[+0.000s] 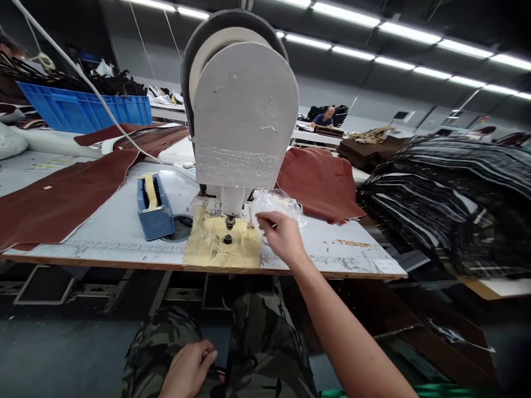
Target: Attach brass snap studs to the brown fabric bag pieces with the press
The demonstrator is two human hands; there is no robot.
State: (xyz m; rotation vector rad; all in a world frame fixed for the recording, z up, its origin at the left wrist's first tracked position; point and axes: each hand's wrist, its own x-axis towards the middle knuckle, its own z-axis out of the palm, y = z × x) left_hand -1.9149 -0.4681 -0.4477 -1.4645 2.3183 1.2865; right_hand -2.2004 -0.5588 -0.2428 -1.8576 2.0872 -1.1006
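My right hand reaches over the worktable with its fingers pinched together, in front of a clear plastic bag. Whatever those fingertips hold is too small to make out. Low over my lap, my left hand is curled closed; its grip is partly hidden, so its contents cannot be told. Between the two stands a grey press machine, its upper die above a small lower die. Yellowish tape covers the plate around the lower die, with no workpiece lying on it.
Left of the machine is a blue tape dispenser. Brown fabric panels lie at the left, with another brown piece behind the bag. A tall stack of black pieces borders the right. Farther back are a blue crate and a seated person.
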